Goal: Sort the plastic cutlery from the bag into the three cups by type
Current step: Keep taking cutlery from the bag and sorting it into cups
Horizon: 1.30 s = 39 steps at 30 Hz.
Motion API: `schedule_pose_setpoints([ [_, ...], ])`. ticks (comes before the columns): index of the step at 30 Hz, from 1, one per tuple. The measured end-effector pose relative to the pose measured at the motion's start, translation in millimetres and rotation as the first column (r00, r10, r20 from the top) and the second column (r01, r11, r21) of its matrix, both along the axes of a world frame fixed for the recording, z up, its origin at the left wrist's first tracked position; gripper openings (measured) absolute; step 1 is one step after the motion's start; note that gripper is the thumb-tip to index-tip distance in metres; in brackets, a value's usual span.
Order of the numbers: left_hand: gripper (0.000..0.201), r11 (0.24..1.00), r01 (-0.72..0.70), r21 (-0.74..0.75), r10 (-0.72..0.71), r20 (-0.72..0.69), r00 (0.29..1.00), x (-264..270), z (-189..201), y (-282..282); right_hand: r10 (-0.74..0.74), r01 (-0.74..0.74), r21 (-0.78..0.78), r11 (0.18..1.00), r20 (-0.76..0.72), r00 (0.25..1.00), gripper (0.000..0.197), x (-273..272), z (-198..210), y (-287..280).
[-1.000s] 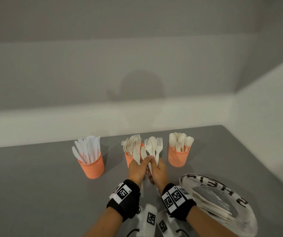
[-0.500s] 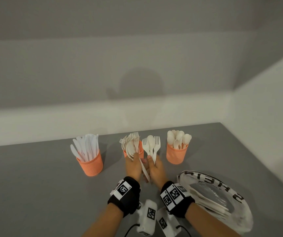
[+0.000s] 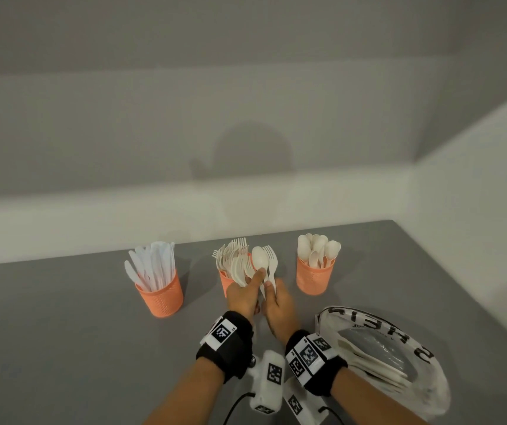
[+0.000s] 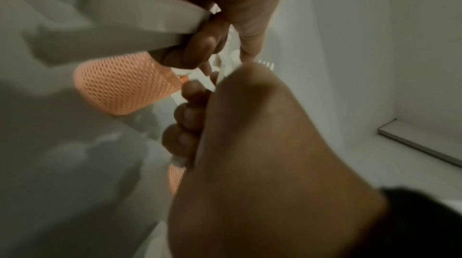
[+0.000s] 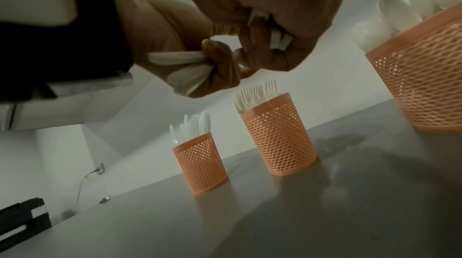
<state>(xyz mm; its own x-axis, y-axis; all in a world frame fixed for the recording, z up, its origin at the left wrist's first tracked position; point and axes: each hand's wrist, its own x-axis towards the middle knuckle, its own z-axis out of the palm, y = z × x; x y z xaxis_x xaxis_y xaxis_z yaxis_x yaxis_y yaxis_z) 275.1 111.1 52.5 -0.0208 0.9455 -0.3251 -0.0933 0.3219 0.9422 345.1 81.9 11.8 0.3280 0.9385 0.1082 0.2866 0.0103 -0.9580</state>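
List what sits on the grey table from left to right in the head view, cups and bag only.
Cup of knives → cup of forks, partly behind the left hand → cup of spoons → plastic bag with more cutlery, nearest the camera at the right.

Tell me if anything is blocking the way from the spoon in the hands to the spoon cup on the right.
Nothing visible does. The spoon is held up in front of the fork cup, and the table between it and the spoon cup lies bare. That cup already holds many spoons, but its mouth looks open enough.
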Motion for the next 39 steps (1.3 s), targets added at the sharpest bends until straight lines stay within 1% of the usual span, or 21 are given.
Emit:
schedule_pose_setpoints([
  [3,0.009,1.000,0.006,-0.019,-0.005,0.041,0.999,4.8,-6.1,-0.7,0.025,-0.025,0.004,1.000,0.024,0.999,0.022,2.1,2.4,-2.0],
  [5,0.017,1.000,0.007,-0.016,-0.006,0.027,1.000,5.5,-8.5,0.5,0.000,0.000,0.001,1.000,0.028,1.000,0.024,3.3,1.4,-1.5],
  [6,0.021,1.000,-0.008,-0.007,0.008,0.024,1.000,5.0,-8.1,1.7,-0.014,0.014,0.000,1.000,0.029,0.999,0.027,3.8,2.0,-1.5],
  [8,0.023,0.998,-0.058,0.028,0.057,0.021,0.998,2.0,-6.3,5.9,-0.028,0.028,-0.014,0.999,0.024,0.999,0.036,6.7,0.6,-2.2],
  [9,0.024,0.995,-0.083,0.046,0.083,0.016,0.996,-0.9,-3.9,7.2,-0.025,0.026,-0.018,1.000,0.029,0.999,0.036,8.7,-1.2,-2.8],
  [11,0.026,0.988,-0.107,0.107,0.106,0.012,0.994,-7.3,1.0,8.1,-0.014,0.014,-0.008,1.000,0.075,0.997,0.028,12.9,-2.8,-4.9],
  [14,0.032,0.976,-0.019,0.215,0.023,-0.015,1.000,-14.4,11.3,6.0,0.014,-0.013,-0.006,1.000,0.174,0.985,0.028,16.5,0.5,-8.2],
  [15,0.031,0.974,0.018,0.226,-0.005,-0.057,0.998,-15.6,12.8,6.2,0.024,-0.022,-0.012,1.000,0.207,0.978,0.029,16.6,2.3,-9.1],
  [17,0.020,0.967,0.075,0.242,-0.044,-0.129,0.991,-16.0,17.4,5.6,0.037,-0.026,-0.040,0.999,0.303,0.952,0.032,15.6,6.1,-10.6],
  [19,0.012,0.962,0.101,0.252,-0.066,-0.145,0.987,-14.1,20.1,3.4,0.028,-0.011,-0.045,0.999,0.396,0.918,0.040,12.9,8.8,-11.1],
  [21,0.011,0.963,0.098,0.251,-0.068,-0.125,0.990,-11.3,19.7,-0.7,-0.006,0.016,-0.020,1.000,0.426,0.905,0.053,9.0,11.0,-10.9],
  [23,0.015,0.969,0.092,0.230,-0.063,-0.129,0.990,-9.5,16.4,-2.7,-0.030,0.038,-0.010,0.999,0.432,0.901,0.056,6.7,13.1,-10.6],
  [25,0.025,0.981,0.084,0.173,-0.060,-0.139,0.988,-10.8,15.6,-3.5,-0.022,0.041,-0.036,0.999,0.417,0.909,0.047,6.4,15.3,-10.1],
  [26,0.027,0.985,0.089,0.148,-0.072,-0.118,0.990,-12.0,15.6,-3.9,-0.013,0.034,-0.051,0.998,0.364,0.931,0.038,6.7,16.1,-9.9],
  [28,0.026,0.987,0.116,0.113,-0.111,-0.046,0.993,-14.4,16.7,-4.3,-0.002,0.013,-0.055,0.998,0.193,0.981,0.024,5.7,18.7,-9.6],
  [29,0.027,0.987,0.127,0.102,-0.126,-0.014,0.992,-15.6,17.5,-4.5,-0.004,0.011,-0.056,0.998,0.125,0.992,0.020,4.3,20.1,-9.5],
  [31,0.030,0.987,0.129,0.096,-0.134,0.045,0.990,-17.2,17.8,-3.2,-0.031,0.035,-0.062,0.997,0.062,0.998,0.015,0.8,21.7,-8.8],
  [32,0.030,0.988,0.122,0.091,-0.129,0.079,0.988,-17.3,17.3,-2.0,-0.045,0.048,-0.057,0.997,0.059,0.997,0.013,-0.8,22.7,-8.8],
  [34,0.028,0.989,0.128,0.071,-0.136,0.126,0.983,-17.4,16.7,-1.2,-0.041,0.046,-0.042,0.998,0.107,0.993,0.011,-3.7,23.5,-8.9],
  [37,0.025,0.987,0.156,0.033,-0.159,0.141,0.977,-18.8,12.9,-1.1,0.016,-0.009,-0.043,0.999,0.183,0.983,0.013,-7.7,24.2,-9.9],
  [39,0.025,0.990,0.141,0.010,-0.141,0.145,0.979,-19.0,9.2,0.8,0.031,-0.023,-0.056,0.998,0.151,0.988,0.015,-9.3,23.6,-9.7],
])
